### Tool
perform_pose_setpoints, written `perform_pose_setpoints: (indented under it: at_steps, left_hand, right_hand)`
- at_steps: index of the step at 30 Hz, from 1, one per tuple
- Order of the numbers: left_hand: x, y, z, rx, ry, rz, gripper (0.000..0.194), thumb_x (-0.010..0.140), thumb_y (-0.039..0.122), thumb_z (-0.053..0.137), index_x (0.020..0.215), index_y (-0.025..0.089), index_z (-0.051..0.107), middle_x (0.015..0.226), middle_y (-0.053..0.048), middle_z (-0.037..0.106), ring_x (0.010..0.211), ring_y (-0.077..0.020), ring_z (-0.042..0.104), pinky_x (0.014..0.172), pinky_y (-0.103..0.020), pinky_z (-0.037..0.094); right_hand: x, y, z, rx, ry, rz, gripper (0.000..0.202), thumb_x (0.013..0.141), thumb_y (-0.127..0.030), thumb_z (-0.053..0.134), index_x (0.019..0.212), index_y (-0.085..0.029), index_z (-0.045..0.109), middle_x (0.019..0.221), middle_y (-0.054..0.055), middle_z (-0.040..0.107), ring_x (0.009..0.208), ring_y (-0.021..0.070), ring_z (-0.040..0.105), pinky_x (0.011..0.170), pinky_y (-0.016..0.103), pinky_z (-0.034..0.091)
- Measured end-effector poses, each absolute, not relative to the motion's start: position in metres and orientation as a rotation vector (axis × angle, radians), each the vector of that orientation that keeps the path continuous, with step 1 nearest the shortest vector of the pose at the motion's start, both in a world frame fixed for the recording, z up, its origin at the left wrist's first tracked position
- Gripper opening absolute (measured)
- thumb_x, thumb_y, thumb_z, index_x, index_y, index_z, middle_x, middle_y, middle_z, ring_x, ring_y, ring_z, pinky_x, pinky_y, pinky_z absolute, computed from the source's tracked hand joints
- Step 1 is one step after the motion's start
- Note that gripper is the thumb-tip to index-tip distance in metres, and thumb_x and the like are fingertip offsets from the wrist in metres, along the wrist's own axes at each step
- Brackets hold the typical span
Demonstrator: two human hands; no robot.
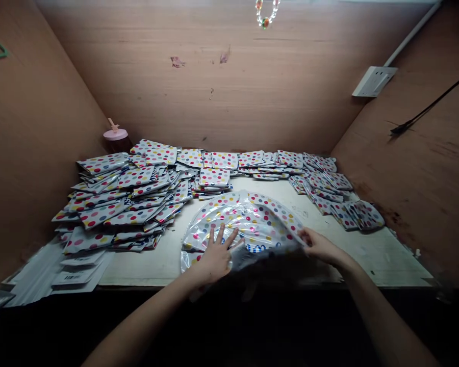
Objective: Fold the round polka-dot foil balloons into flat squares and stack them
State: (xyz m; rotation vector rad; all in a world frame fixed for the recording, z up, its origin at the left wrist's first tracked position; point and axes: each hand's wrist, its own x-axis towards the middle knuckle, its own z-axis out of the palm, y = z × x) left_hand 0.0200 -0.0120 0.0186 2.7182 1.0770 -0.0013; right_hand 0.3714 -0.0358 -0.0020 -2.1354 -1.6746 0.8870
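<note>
A large round foil balloon (248, 214), flat and uninflated, lies at the table's front, white with colored dots and part of some blue lettering. My left hand (218, 255) rests on its left part with fingers spread. At the right, my right hand (318, 245) pinches the balloon's edge between thumb and fingers. Between my hands the near part is lifted and folding over, showing a dark grey underside that hangs toward the table's front edge. Folded balloons in the same dotted pattern are piled at left (137, 216), along the back (224, 160) and at right (329, 188).
A pink-lidded cup (116, 134) stands behind the left pile. White packets (78, 272) lie at the table's front left. Wooden partitions (214, 97) enclose the table (352, 255) on three sides. A white switch box (374, 81) and a black cable (424, 107) are at right.
</note>
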Motion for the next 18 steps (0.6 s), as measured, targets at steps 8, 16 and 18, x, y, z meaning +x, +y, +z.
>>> perform_pose_setpoints:
  at_steps: [8,16,18]
  left_hand:
    - [0.013,-0.018,0.005,2.702,1.072,-0.033,0.088,0.075,0.076,0.044,0.149,0.038,0.014,0.158,-0.004,-0.005,0.136,-0.0518,-0.013,0.099,-0.075,-0.008]
    - [0.002,-0.005,0.019,2.572,1.197,0.195,0.074,0.082,0.039,0.055,0.148,0.020,0.026,0.155,-0.009,0.022,0.141,-0.0327,0.022,0.113,-0.053,0.020]
    - [-0.020,0.004,0.016,2.520,1.208,0.286,0.072,0.076,0.022,0.054,0.145,0.016,0.034,0.151,-0.010,0.032,0.137,-0.0266,0.034,0.113,-0.043,0.029]
  right_hand:
    - [0.399,-0.073,0.020,-2.317,-1.682,0.175,0.013,0.075,-0.018,0.054,0.085,-0.018,0.062,0.082,0.012,0.067,0.086,0.0282,0.063,0.077,0.039,0.048]
    - [0.339,-0.073,0.000,-1.394,-2.439,0.042,0.035,0.084,-0.011,0.043,0.111,-0.016,0.064,0.125,0.013,0.061,0.119,0.0272,0.055,0.099,0.044,0.047]
    - [0.346,-0.068,-0.003,-1.378,-2.315,0.153,0.034,0.085,-0.012,0.042,0.111,-0.018,0.064,0.125,0.011,0.062,0.120,0.0242,0.055,0.102,0.041,0.046]
